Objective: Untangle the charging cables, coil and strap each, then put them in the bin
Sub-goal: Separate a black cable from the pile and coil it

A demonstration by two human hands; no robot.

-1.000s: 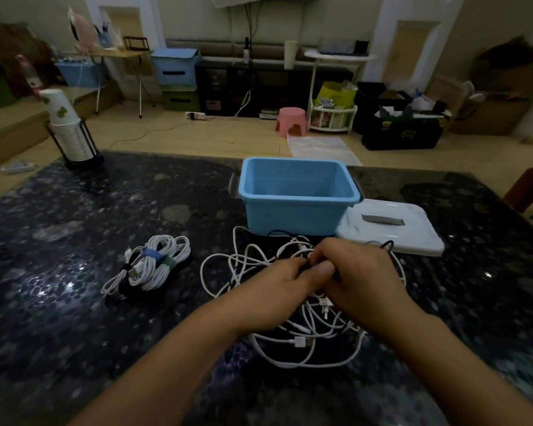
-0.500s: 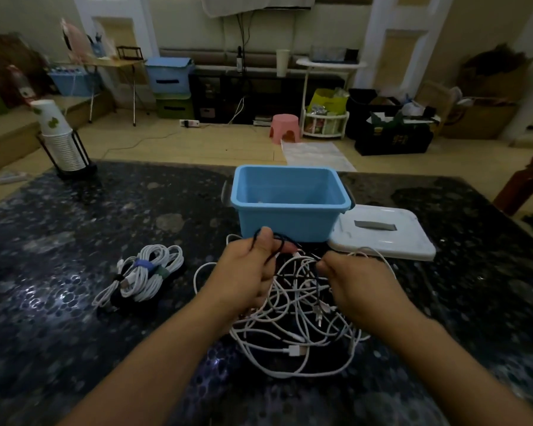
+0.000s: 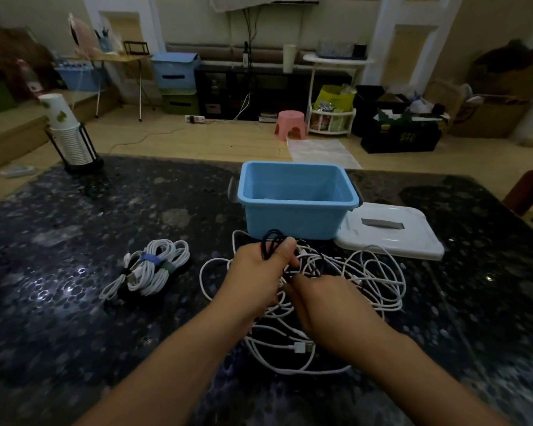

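Left hand [image 3: 259,273] grips thin black cable [image 3: 270,244] loops; right hand [image 3: 330,305] pinches into tangled white cables [image 3: 373,281] (smooth, round cords). One glossy blue plastic bin [image 3: 296,219]; one strapped bundle [image 3: 154,269].

Left hand [image 3: 256,276]: bare, no glove, no ring showing.
Right hand [image 3: 326,305]: bare, no glove, no ring showing.
Wrists: no watch, no band.
Forearms: uncovered to the frame's lower edge; no sleeve or cuff in sight.
Markings: none I can make out in this dim light.
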